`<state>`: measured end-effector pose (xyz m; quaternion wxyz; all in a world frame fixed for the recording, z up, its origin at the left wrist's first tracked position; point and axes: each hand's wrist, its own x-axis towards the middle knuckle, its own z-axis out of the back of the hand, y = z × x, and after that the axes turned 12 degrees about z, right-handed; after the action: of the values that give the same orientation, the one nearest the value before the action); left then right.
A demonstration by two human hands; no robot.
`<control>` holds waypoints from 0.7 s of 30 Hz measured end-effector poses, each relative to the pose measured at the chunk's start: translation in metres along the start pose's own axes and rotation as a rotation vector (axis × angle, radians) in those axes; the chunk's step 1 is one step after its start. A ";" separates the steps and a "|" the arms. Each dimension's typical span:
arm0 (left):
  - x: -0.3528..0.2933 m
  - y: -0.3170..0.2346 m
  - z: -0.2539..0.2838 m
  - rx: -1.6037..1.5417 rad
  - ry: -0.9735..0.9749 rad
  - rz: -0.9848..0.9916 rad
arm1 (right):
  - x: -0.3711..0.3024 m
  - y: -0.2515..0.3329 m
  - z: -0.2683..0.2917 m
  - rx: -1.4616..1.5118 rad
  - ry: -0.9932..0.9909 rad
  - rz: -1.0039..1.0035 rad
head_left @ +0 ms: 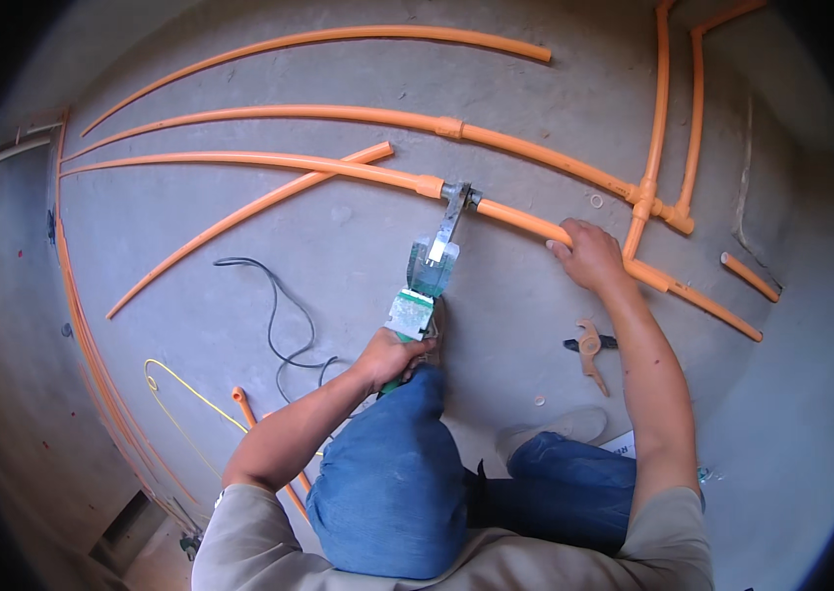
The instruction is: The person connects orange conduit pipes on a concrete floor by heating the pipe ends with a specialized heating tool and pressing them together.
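My left hand (392, 359) is wrapped around the green handle of a pipe fusion welder (411, 313), close to my bent knee. The tool's metal heating plate (452, 219) points away from me and carries a dark die on each side. On its right side, the end of a short orange pipe (523, 219) meets the die; my right hand (591, 254) grips that pipe farther right. On the left side, the coupling (428, 185) on a long orange pipe (269, 158) sits against the other die. How deep either end goes is hidden.
More orange pipes (338, 115) lie on the grey floor, with a cross-shaped junction (642, 197) at right. An orange pipe cutter (590, 347) rests right of my knees. A dark cord (289, 295) and a yellow line (180, 379) trail at left. Pipes (77, 295) run along the left wall.
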<state>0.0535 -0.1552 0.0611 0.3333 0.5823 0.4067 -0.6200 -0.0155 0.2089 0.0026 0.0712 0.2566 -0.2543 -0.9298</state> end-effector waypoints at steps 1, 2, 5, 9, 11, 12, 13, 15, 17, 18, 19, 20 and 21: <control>0.003 0.002 0.002 -0.011 0.002 -0.001 | 0.002 -0.003 -0.002 -0.005 -0.007 0.015; 0.003 0.003 0.004 0.013 -0.007 0.009 | 0.004 -0.005 -0.003 -0.008 -0.001 0.027; 0.003 0.003 0.001 0.031 -0.029 0.021 | 0.010 -0.010 -0.003 -0.030 -0.015 0.063; -0.006 -0.005 -0.010 -0.003 -0.004 -0.025 | 0.015 -0.019 -0.003 -0.013 0.003 0.059; -0.004 -0.003 -0.008 -0.016 -0.019 -0.013 | 0.018 -0.021 -0.002 -0.009 0.000 0.071; -0.004 -0.001 -0.007 -0.017 -0.036 0.002 | 0.020 -0.021 -0.002 0.000 -0.010 0.100; -0.004 0.001 -0.008 -0.028 -0.031 -0.001 | 0.021 -0.020 0.000 0.007 -0.021 0.128; -0.007 -0.001 -0.010 -0.042 -0.018 -0.015 | 0.026 -0.021 0.004 -0.015 0.006 0.128; -0.003 0.004 -0.013 -0.061 -0.008 -0.033 | 0.028 -0.021 0.005 -0.039 0.033 0.129; -0.002 0.004 -0.015 -0.081 0.001 -0.047 | 0.027 -0.020 0.005 -0.036 0.035 0.116; -0.002 0.003 -0.016 -0.101 0.009 -0.062 | 0.027 -0.019 0.004 -0.033 0.037 0.104; 0.004 0.001 -0.014 -0.092 -0.002 -0.049 | 0.028 -0.019 0.001 -0.047 0.035 0.119; 0.006 0.004 -0.015 -0.107 -0.006 -0.062 | 0.028 -0.018 -0.002 -0.048 0.060 0.094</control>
<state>0.0632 -0.1436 0.0553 0.3458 0.5488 0.4561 -0.6093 -0.0385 0.2164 -0.0202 0.1286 0.2704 -0.2412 -0.9231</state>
